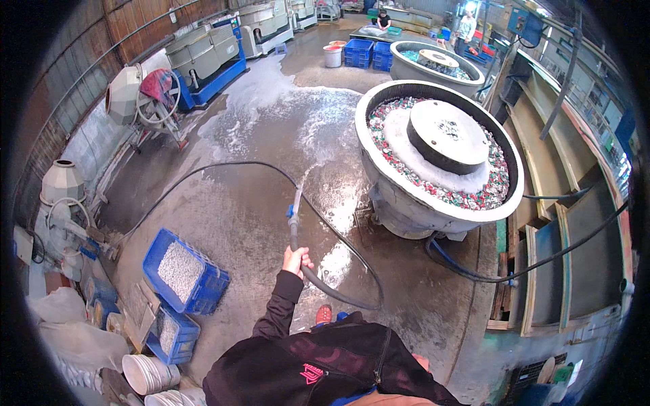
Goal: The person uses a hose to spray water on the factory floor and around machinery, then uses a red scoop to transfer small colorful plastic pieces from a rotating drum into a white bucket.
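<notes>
My left hand [296, 261] is wrapped round a dark rubber hose [325, 289], just below its grey end piece with a blue valve [291, 212]. Water [302, 181] runs out of the tip onto the wet concrete floor. From my hand the hose loops to the right, then arcs back across the floor to the left wall. Low beside my dark jacket, a small patch of skin [421, 362] seems to be my right hand; its fingers are hidden. White foam [261, 95] spreads over the floor ahead.
A round tub [369, 145] of small red, green and white pieces stands on the right, another tub [399, 71] behind it. Blue crates [215, 291] of white pellets sit at left. Tilted mixers [122, 95] line the left wall. Two people [467, 28] are far back.
</notes>
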Tool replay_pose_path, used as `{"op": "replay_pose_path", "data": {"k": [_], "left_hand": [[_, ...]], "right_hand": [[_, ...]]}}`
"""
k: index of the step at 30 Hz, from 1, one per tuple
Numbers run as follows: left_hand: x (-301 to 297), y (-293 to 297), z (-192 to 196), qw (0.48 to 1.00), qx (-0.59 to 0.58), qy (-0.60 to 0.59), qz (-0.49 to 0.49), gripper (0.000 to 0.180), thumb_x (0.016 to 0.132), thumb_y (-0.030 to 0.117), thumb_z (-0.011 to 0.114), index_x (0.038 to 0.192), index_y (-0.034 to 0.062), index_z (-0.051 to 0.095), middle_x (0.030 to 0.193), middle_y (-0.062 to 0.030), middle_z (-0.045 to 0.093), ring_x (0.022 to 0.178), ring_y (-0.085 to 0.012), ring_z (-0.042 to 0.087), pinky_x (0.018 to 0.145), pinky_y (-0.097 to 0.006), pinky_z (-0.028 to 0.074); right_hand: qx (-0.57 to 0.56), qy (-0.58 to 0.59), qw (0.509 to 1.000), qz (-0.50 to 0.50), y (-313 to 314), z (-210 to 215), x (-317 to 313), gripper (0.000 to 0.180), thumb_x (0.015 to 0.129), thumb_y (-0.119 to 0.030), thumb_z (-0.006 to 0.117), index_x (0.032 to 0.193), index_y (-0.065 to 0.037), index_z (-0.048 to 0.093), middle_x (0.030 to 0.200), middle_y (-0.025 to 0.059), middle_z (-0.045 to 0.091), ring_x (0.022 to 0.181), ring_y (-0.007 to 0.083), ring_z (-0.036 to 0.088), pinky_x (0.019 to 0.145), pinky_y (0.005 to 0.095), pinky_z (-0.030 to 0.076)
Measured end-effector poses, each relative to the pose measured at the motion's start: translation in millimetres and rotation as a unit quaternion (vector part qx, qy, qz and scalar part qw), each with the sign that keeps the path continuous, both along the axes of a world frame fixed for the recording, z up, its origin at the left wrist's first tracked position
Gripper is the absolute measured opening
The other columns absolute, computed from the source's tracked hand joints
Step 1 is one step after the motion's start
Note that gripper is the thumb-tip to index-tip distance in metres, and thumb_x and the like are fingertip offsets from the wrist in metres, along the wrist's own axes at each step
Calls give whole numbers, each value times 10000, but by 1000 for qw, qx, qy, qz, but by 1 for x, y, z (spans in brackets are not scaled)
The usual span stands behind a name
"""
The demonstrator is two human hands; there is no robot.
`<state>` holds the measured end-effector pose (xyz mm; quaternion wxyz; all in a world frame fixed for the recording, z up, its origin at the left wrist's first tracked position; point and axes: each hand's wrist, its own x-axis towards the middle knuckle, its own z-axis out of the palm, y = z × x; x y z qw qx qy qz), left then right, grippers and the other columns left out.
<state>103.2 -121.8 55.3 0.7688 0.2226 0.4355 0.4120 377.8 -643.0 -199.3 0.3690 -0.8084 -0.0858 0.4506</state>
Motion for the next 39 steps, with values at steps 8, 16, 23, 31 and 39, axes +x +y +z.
{"op": "replay_pose_path", "data": {"k": [8, 16, 23, 31, 39], "left_hand": [[0, -35, 6, 997, 4, 70, -33, 194, 774, 43, 505, 897, 96, 363, 536, 22, 334, 394, -75, 340, 363, -259, 350], [13, -40, 90, 994, 88, 37, -61, 377, 796, 48, 548, 1093, 137, 334, 539, 19, 345, 379, -71, 337, 350, -241, 343], [51, -73, 149, 970, 196, -10, -145, 638, 815, 61, 568, 1341, 109, 209, 537, 5, 385, 379, -92, 397, 366, -266, 377], [110, -94, 187, 957, 231, -106, -143, 631, 821, 33, 522, 1350, 95, 183, 554, 5, 382, 379, -75, 383, 364, -242, 373], [116, -113, 165, 960, 214, -82, -161, 766, 819, 16, 510, 1400, 143, 26, 561, -5, 401, 370, -86, 387, 353, -254, 369]], "right_hand": [[-21, 142, 982, -121, 78, 61, -15, 300, 811, -40, 423, 1096, -41, 515, 764, 111, 623, 508, 185, 580, 424, 327, 497], [-133, -185, 910, 346, -1, -8, 11, 215, 795, -141, 494, 970, -81, 604, 795, 101, 646, 658, 251, 621, 535, 407, 477], [-107, -190, 901, 374, 0, -52, 27, 211, 838, -216, 468, 942, -79, 589, 766, 98, 632, 670, 254, 617, 545, 407, 487], [-16, -77, 987, 141, 34, 37, 12, 191, 843, -178, 455, 974, -65, 536, 685, 101, 602, 544, 218, 569, 453, 368, 458], [-118, -330, 860, 371, 14, -4, 18, 135, 775, -186, 537, 741, -77, 607, 669, 110, 635, 614, 261, 621, 552, 402, 479]]}}
